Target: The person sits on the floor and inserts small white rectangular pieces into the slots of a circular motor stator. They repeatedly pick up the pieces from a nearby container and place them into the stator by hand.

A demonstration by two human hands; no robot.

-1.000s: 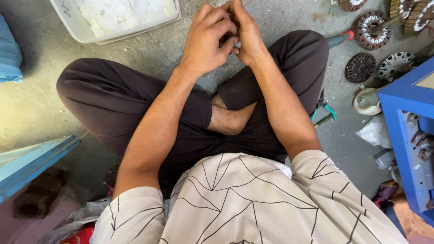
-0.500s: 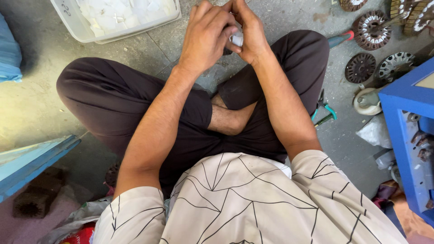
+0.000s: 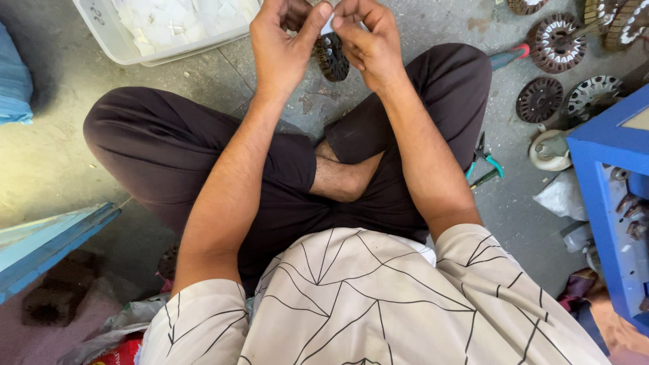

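Hands meet at twelve o'clock, above the crossed legs in dark cloth. Left hand [image 3: 284, 47] and right hand [image 3: 372, 44] pinch a small white slip [image 3: 328, 27] between thumbs and fingertips, both closed on it. Just beneath hangs a dark ribbed metal ring [image 3: 332, 57], round and toothed; which hand bears it I cannot tell. At eleven o'clock sits a translucent plastic tub [image 3: 122, 44] of white scraps. Toothed metal discs [image 3: 541, 98] lie on rough concrete at two o'clock, green-handled pliers [image 3: 485, 159] at three.
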